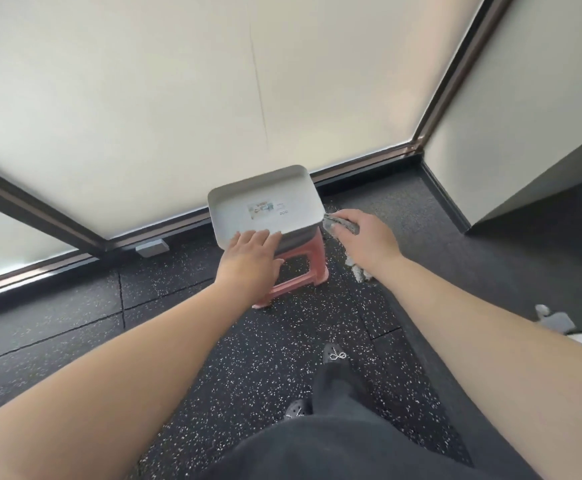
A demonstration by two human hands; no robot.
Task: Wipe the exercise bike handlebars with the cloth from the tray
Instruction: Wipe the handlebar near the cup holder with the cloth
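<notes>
Centrally, a grey tray [265, 192] sits on a pink stool [303, 261], bearing a small picture label with tiny marks too blurred to read. At the tray's four o'clock corner, the right hand [362, 237] grips a mottled grey cloth [343, 225], fingers curled round it, its tail hanging below. At six o'clock, the left hand [248, 258] rests on the rim, fingers [258, 237] straight and together.
</notes>
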